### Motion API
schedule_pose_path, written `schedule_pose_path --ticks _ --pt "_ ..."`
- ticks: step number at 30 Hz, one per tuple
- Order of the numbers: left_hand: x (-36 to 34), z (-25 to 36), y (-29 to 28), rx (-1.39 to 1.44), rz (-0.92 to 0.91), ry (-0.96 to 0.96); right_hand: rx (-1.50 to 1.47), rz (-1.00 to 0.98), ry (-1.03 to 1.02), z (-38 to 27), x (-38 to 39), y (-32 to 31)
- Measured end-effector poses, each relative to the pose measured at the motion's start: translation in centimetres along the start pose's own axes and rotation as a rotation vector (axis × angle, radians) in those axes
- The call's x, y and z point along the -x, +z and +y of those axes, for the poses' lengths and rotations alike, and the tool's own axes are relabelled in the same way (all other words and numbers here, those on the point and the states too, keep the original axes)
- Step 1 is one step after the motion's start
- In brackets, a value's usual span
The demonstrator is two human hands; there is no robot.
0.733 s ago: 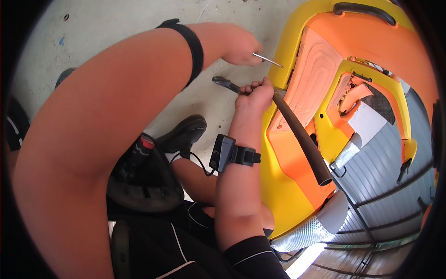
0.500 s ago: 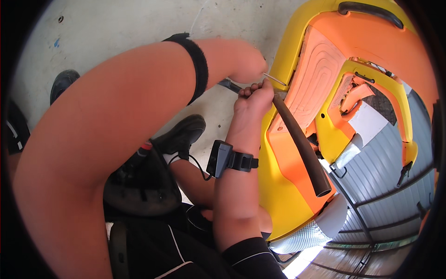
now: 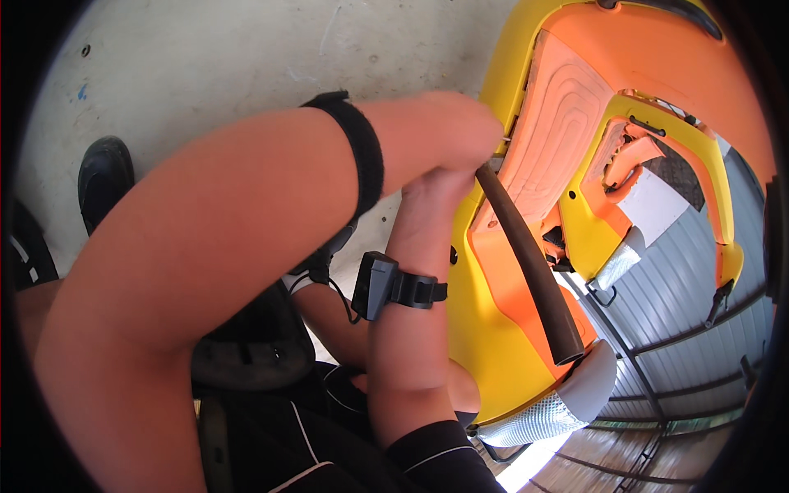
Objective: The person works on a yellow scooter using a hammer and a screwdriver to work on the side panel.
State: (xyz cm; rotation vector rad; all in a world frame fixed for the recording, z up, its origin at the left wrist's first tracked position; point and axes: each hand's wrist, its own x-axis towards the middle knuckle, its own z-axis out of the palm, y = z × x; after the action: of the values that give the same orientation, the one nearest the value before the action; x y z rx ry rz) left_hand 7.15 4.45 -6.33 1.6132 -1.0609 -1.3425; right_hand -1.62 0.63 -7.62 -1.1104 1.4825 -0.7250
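Observation:
My left arm reaches across from the left, and my left hand (image 3: pixel 464 131) is bent closed beside the yellow edge of a yellow-and-orange plastic body (image 3: pixel 493 353). Its fingers face away; half a second ago a thin light rod stuck out from them toward that edge. Just below, my right hand (image 3: pixel 436 182) is partly covered by the left one. A long dark hollow tube (image 3: pixel 534 271) runs from the right hand down across the body, its open end toward the lower right. The right fingers are hidden now; earlier they were curled at the tube's upper end.
A ribbed orange panel (image 3: pixel 567 123) and a black handle (image 3: pixel 682 12) belong to the body. A second yellow-and-orange body (image 3: pixel 592 238) stands beyond, near a corrugated metal wall (image 3: pixel 682 271). Below lies a concrete floor (image 3: pixel 205 66). My right wrist wears a black device (image 3: pixel 378 286).
My left hand has shifted right and down, now covering the right fingers and most of the thin rod. The tube's open end has swung slightly down and left.

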Motion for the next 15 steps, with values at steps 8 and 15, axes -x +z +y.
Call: schedule_pose_path --ticks 8,15 --pt "1.6 2.2 2.8 0.107 0.330 -0.005 0.084 0.029 0.017 -0.6 0.5 -1.2" --pt "2.1 2.6 3.2 0.119 0.426 -0.007 0.087 0.011 0.013 -0.5 1.0 -1.4"
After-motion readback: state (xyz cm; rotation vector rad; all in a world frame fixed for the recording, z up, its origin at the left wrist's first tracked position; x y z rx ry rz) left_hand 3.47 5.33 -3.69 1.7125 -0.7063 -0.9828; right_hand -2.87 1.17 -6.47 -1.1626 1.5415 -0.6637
